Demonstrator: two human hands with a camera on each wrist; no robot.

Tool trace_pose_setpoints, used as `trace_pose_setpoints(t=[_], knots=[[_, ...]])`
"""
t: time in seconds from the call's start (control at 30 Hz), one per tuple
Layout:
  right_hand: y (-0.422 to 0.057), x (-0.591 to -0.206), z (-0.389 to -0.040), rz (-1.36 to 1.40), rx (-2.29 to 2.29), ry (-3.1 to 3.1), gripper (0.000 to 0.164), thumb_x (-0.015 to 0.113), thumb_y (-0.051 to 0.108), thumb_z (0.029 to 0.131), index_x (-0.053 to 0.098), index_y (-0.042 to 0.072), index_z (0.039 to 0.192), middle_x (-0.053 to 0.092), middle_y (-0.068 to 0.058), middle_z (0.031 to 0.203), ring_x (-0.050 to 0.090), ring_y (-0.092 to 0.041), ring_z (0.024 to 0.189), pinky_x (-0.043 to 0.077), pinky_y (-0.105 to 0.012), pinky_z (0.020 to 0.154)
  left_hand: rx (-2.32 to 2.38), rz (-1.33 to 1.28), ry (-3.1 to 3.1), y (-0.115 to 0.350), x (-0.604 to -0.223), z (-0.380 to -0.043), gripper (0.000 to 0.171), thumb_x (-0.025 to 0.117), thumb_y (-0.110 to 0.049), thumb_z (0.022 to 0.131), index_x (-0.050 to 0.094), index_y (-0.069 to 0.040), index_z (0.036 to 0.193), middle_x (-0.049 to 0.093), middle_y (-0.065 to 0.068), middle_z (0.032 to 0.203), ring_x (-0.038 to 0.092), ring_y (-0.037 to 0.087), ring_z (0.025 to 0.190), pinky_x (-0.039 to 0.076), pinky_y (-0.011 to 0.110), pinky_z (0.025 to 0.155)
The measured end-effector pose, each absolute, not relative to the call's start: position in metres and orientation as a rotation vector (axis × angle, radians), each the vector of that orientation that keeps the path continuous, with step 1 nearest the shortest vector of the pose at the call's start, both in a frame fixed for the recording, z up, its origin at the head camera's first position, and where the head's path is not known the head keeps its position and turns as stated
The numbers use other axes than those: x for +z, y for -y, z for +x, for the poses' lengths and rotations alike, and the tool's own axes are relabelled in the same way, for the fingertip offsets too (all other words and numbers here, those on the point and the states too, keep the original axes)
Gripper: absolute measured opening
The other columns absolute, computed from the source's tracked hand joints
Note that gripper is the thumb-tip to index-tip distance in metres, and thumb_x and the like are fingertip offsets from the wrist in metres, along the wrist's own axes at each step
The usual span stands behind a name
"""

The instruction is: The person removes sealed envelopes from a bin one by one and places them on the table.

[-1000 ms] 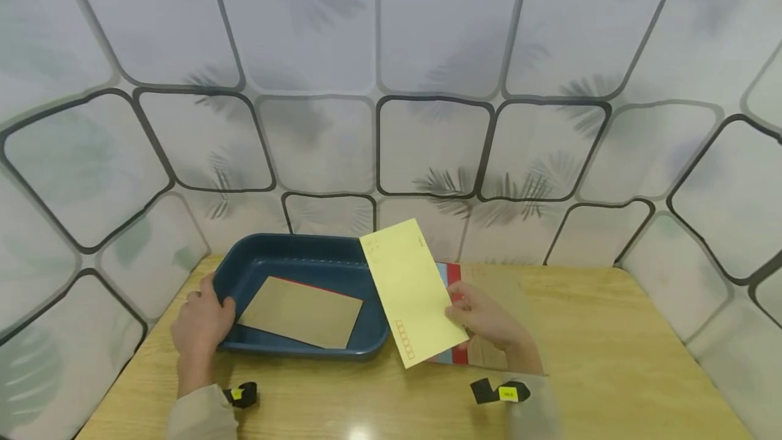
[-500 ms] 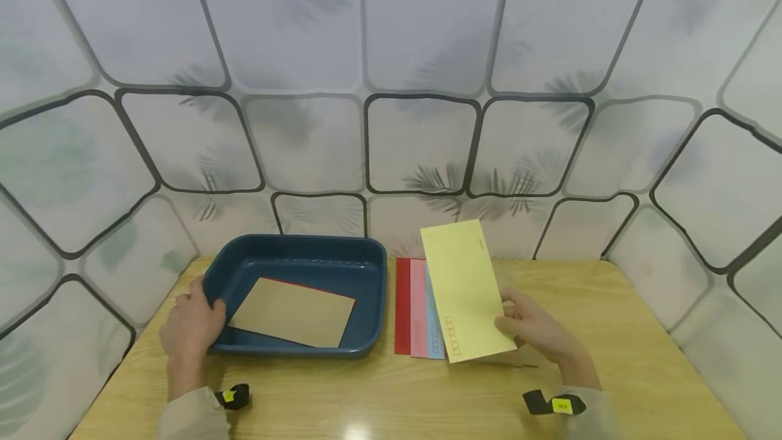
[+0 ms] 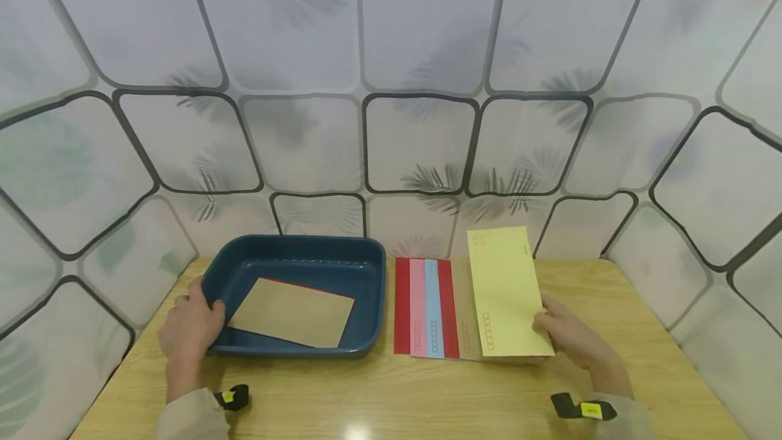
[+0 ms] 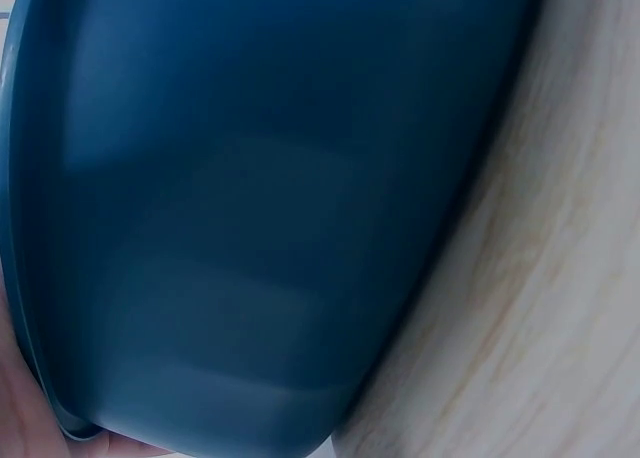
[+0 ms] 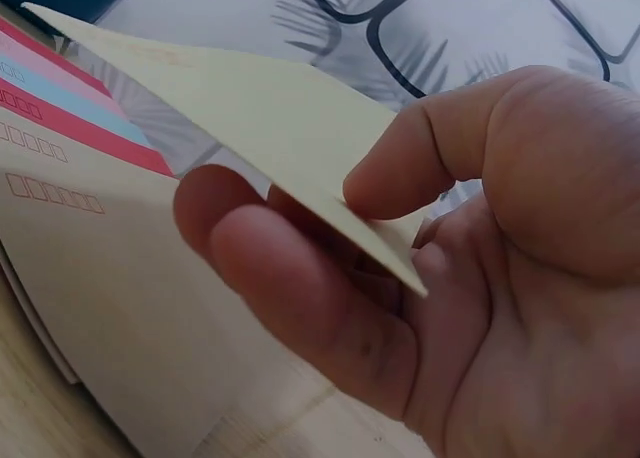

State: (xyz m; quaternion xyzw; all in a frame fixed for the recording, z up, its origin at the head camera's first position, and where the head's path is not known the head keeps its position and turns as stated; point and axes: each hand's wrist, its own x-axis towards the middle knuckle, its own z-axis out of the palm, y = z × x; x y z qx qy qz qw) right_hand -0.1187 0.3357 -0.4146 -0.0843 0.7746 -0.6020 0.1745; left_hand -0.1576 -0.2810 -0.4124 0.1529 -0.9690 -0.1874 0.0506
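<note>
My right hand (image 3: 577,335) pinches a pale yellow envelope (image 3: 508,290) by its right edge. The right wrist view shows the thumb on one face of it and the fingers behind. The envelope is held over a fanned row of envelopes: red (image 3: 402,307), pink (image 3: 417,297), light blue (image 3: 433,297), another red one (image 3: 449,304) and tan (image 3: 466,304), each partly covered by its neighbour. On the left, my left hand (image 3: 191,324) grips the left rim of a dark blue tray (image 3: 373,290). A tan envelope (image 3: 293,313) lies slanted in the tray, a red edge showing beneath it.
Everything stands on a light wooden table (image 3: 397,399). Behind it hangs a patterned pale wall covering (image 3: 421,148), which also closes in both sides. Bare wood lies right of the fanned envelopes and along the front.
My right hand has carried the yellow envelope rightward from beside the tray, turning it more upright. The fanned envelopes now show more fully. My left hand keeps its hold on the tray.
</note>
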Motion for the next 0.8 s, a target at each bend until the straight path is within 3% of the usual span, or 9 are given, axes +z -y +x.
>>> trace_pose_setpoints(t=[0.17,0.8], knots=[[-0.339,-0.414,-0.117,-0.201,-1.719,-2.182,0.051,0.033,0.001,0.089,0.013,-0.012,0.134,0.064,-0.024,0.095,0.062,-0.038,0.078,0.056,-0.04,0.055,-0.577,0.475,2.953,0.281,-0.413,-0.158,0.066,0.042,-0.027,0.09,0.014,0.0,0.143,0.039,0.04,0.119,0.044,0.055,0.098,0.041,0.067,0.069],[-0.352,-0.417,-0.114,-0.168,-1.7,-2.178,0.048,0.034,0.002,0.088,0.019,-0.014,0.131,0.066,-0.021,0.089,0.063,-0.039,0.071,0.055,-0.038,0.051,-0.565,0.47,2.941,0.282,-0.415,-0.159,0.066,0.042,-0.027,0.089,0.015,-0.001,0.143,0.04,0.04,0.117,0.045,0.055,0.097,0.04,0.066,0.068]])
